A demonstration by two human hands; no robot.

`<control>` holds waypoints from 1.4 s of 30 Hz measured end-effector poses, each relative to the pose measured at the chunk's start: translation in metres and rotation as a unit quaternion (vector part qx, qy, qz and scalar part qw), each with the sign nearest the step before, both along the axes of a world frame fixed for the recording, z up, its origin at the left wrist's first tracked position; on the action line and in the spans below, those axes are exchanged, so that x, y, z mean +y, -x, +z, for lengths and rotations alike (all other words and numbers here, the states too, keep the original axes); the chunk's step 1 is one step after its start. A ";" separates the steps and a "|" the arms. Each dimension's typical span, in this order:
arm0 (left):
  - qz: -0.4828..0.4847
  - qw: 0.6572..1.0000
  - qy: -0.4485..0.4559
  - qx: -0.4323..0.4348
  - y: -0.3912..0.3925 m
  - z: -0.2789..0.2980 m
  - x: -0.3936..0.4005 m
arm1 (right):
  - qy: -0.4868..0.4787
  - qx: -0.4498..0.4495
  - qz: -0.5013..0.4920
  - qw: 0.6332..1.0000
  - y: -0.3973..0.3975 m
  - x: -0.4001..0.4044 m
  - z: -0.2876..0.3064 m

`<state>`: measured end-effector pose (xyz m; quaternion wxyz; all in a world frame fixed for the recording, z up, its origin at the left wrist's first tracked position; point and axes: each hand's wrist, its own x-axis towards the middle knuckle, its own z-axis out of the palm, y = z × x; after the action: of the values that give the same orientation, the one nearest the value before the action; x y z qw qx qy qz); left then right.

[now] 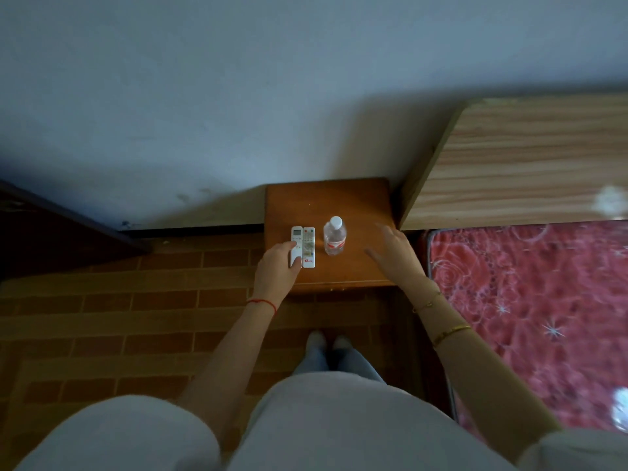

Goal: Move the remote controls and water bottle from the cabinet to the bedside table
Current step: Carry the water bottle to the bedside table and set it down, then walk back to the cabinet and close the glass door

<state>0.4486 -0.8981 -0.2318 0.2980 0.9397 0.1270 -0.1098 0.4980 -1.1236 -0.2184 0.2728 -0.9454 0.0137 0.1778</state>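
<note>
Two white remote controls lie side by side on the brown bedside table (353, 202). The left remote (296, 237) is under the fingers of my left hand (277, 268), thumb and fingers resting on its near half. The right remote (309, 246) touches it along its long edge. A clear water bottle (334, 236) with a white cap and a red label stands upright just right of the remotes. My right hand (394, 249) hovers over the table's right side, fingers spread, apart from the bottle and holding nothing.
A bed with a red flowered mattress (530, 300) and a pale wooden headboard (516, 164) stands right of the table. A dark cabinet edge (51, 226) runs at the far left. Brick-pattern floor lies below, a white wall behind. My feet (328, 341) stand before the table.
</note>
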 end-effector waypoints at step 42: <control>0.307 0.941 -0.070 -0.128 0.217 0.143 0.113 | -0.071 -0.081 0.358 0.928 0.055 0.160 0.125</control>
<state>0.2319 -0.7849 -0.0888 0.2643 0.8797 0.3776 0.1169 0.4426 -0.9638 -0.0931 0.2579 -0.8769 -0.3603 0.1865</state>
